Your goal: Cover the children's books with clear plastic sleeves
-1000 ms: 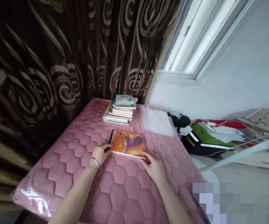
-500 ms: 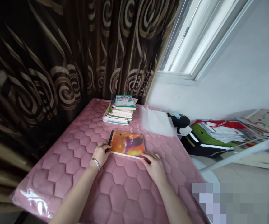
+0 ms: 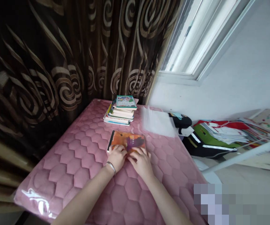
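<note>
A paperback book (image 3: 123, 138) with an orange and purple cover and a dark spine lies flat, front cover up, on the pink quilted mattress (image 3: 83, 162). My left hand (image 3: 117, 156) bends its fingers over the near left part of the cover; a silver bracelet circles that wrist. Close beside it, my right hand (image 3: 141, 160) grips the near edge, fingers over the cover and thumb towards the left hand. Both hands hide much of the book's near edge. Whether any thin wrap is pinched between them is too small to tell.
Behind the book stands a stack of several books (image 3: 120, 114), a green-bordered one on top. Translucent plastic sleeves (image 3: 158, 122) lie to its right. A patterned curtain (image 3: 78, 62) borders the left. Right of the mattress are a green and black bag (image 3: 207, 140), papers and a white rail (image 3: 238, 157).
Both hands have left the book's near corners and come together at the middle of its near edge, fingers now over the cover. The book has hardly moved.
</note>
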Tool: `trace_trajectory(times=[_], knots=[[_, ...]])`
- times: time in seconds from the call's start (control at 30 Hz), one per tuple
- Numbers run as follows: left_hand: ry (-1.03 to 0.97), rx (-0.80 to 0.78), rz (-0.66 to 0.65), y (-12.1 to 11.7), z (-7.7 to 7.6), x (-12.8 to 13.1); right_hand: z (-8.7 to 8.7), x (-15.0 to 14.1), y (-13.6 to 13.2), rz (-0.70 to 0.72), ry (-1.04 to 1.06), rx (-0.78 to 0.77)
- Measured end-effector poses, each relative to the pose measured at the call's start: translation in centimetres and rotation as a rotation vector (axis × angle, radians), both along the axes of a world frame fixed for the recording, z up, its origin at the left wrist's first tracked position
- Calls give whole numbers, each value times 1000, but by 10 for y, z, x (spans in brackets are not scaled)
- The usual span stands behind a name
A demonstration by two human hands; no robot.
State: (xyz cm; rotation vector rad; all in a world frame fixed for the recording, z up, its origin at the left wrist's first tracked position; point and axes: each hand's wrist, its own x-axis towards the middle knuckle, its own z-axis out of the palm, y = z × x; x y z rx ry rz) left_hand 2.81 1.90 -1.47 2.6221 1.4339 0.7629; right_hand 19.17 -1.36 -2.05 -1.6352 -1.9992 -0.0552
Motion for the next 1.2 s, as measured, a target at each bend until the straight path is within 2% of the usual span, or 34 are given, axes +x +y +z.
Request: trace_trajectory(times=[0.1, 0.2, 0.43, 0.57, 0.77, 0.87, 1.07, 1.2], knots=[[-28, 10, 28, 0, -3, 4, -1, -5, 2, -5, 21, -3], [-76, -6, 59, 3, -4, -7, -6, 3, 2, -26, 37, 15], [-114, -98, 261, 17, -4, -57, -18, 41, -6, -148, 98, 45], [-132, -131, 324, 20, -6, -82, -24, 58, -9, -124, 193, 71], [-139, -217, 331, 17, -5, -92, -26, 68, -7, -20, 287, 7], [-159, -191, 350, 16, -5, -90, -28, 71, -5, 7, 295, 5], [-133, -139, 222, 15, -6, -88, -33, 73, -4, 0, 305, -1], [-140, -150, 224, 15, -6, -88, -34, 72, -4, -6, 295, 7]])
